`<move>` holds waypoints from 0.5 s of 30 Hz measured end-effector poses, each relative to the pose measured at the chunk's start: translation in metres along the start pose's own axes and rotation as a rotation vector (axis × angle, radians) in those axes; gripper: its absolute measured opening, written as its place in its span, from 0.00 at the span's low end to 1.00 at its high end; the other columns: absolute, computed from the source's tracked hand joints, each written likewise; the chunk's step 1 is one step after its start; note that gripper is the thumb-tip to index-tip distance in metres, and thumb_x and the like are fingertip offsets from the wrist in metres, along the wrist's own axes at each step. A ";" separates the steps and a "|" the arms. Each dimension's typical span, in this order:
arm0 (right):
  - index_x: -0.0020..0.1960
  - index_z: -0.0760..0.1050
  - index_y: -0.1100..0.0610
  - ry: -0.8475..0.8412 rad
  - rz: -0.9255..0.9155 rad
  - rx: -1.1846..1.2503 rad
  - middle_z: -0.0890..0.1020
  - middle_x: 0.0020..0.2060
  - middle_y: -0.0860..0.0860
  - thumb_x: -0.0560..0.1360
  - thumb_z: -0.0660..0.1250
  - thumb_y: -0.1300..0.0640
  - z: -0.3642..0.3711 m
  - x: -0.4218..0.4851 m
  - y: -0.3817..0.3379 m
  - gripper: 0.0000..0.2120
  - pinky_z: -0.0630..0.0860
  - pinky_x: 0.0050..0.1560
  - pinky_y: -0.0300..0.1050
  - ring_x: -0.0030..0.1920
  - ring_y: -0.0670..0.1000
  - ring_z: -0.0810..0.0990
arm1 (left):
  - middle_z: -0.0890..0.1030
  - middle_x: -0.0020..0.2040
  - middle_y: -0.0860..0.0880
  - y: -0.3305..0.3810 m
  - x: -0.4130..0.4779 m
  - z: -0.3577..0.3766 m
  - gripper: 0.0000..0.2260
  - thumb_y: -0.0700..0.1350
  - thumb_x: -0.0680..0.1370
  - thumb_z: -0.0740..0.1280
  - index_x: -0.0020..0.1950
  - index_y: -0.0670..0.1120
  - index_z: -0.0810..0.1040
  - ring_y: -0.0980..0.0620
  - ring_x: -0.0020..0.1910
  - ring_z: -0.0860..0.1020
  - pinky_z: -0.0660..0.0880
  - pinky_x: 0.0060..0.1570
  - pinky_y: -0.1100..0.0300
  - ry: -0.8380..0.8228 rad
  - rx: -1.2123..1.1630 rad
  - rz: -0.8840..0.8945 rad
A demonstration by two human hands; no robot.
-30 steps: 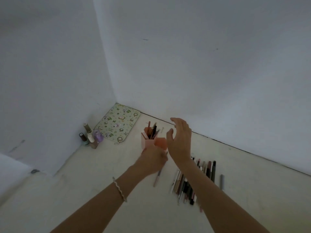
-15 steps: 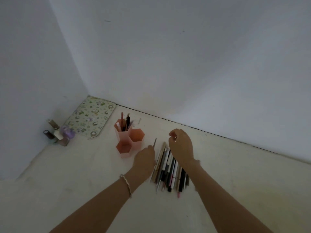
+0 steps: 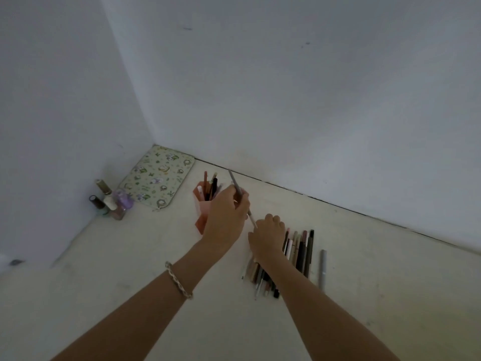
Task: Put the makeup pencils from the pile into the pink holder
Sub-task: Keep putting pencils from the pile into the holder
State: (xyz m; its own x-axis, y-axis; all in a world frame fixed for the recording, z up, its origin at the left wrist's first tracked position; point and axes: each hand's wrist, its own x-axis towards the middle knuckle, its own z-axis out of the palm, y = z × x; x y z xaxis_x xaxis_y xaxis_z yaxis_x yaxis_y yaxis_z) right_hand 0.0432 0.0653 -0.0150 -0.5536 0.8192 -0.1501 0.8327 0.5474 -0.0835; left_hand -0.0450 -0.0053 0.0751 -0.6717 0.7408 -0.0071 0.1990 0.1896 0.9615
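Observation:
The pink holder [image 3: 202, 207] stands on the pale surface with several pencils upright in its far compartment. My left hand [image 3: 226, 217] covers its right side and grips a thin grey pencil [image 3: 236, 188] that slants up and to the left above the holder. To the right lies the pile of makeup pencils [image 3: 299, 250], side by side. My right hand [image 3: 268, 237] rests palm down on the left part of the pile, fingers curled; whether it grips a pencil is hidden.
A floral pouch [image 3: 158, 177] lies in the corner by the walls. Several small bottles [image 3: 112, 201] stand to its left. One grey pencil [image 3: 323, 268] lies apart, right of the pile. White walls close off the back and left.
My left hand has lifted a grey pencil from the pile's left edge and carried it up to the holder. My right hand has settled lower onto the pile.

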 end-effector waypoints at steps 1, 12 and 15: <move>0.55 0.78 0.55 -0.002 0.008 -0.002 0.77 0.53 0.53 0.79 0.60 0.54 0.002 0.000 -0.003 0.10 0.68 0.56 0.48 0.56 0.54 0.72 | 0.81 0.43 0.47 0.000 -0.001 -0.002 0.05 0.42 0.81 0.64 0.47 0.52 0.75 0.55 0.41 0.82 0.80 0.41 0.66 0.010 -0.005 -0.001; 0.59 0.71 0.56 -0.035 0.079 -0.026 0.80 0.49 0.53 0.78 0.59 0.59 0.004 -0.004 -0.018 0.10 0.69 0.55 0.47 0.55 0.55 0.74 | 0.82 0.44 0.46 0.003 -0.006 -0.018 0.39 0.39 0.79 0.66 0.77 0.64 0.46 0.38 0.50 0.80 0.81 0.50 0.47 0.129 -0.054 0.148; 0.60 0.71 0.58 -0.031 0.058 0.066 0.82 0.49 0.55 0.78 0.58 0.61 0.004 -0.006 -0.021 0.12 0.70 0.63 0.50 0.61 0.58 0.74 | 0.83 0.43 0.48 0.008 -0.006 -0.021 0.35 0.39 0.78 0.66 0.75 0.64 0.52 0.45 0.47 0.83 0.80 0.52 0.47 0.128 -0.072 0.178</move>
State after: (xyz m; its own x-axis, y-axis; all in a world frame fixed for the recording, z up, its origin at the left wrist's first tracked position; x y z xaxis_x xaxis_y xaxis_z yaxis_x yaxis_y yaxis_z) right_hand 0.0291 0.0481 -0.0164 -0.5047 0.8428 -0.1870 0.8629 0.4860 -0.1386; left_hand -0.0545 -0.0216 0.0882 -0.7166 0.6698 0.1947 0.2739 0.0135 0.9617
